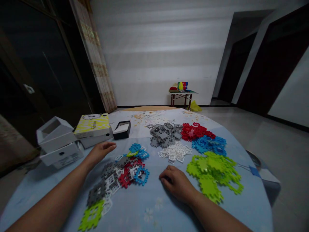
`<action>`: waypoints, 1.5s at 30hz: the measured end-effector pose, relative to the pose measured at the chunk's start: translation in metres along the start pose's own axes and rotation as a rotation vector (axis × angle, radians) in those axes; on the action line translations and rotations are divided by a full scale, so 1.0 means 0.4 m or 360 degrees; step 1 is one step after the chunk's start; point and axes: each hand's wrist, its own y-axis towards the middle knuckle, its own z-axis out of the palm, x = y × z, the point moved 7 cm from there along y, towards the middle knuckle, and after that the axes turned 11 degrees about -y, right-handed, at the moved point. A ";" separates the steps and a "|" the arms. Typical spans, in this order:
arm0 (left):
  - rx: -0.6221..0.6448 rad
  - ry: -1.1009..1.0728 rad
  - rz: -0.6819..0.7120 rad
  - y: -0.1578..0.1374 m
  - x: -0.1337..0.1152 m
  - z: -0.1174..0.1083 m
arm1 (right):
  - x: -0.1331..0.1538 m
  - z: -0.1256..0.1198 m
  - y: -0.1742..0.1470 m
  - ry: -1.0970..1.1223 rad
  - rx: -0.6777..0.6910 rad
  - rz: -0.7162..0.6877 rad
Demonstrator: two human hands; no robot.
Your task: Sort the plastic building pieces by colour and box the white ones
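My left hand (100,154) hovers or rests at the left, between the boxes and a mixed pile of toothed plastic building pieces (125,170). Its fingers reach out loosely, with nothing visible in them. On the tablecloth my right hand (177,183) rests with curled fingers; no object shows in it. Close by on its right lie lime green pieces (210,188). Beyond it are small white window-like pieces (175,151), grey pieces (164,133), red pieces (195,132) and blue pieces (210,145), grouped by colour.
A yellow and white box (93,125), an open white box (56,135) and a small black box (122,130) stand at the table's left. The round table has a pale blue cloth (149,206). A small side table (182,92) with colourful items stands by the wall.
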 end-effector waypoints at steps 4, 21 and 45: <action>-0.0095 0.0038 0.0081 -0.044 0.043 -0.039 | 0.000 0.000 -0.002 0.0001 -0.0044 -0.0020; 0.0410 0.0789 0.0461 -0.019 -0.069 0.262 | 0.009 -0.002 -0.006 -0.0035 -0.0115 -0.0006; 0.1167 0.0486 0.1243 -0.145 -0.445 0.689 | 0.001 0.005 0.029 -0.0214 -0.0121 -0.0193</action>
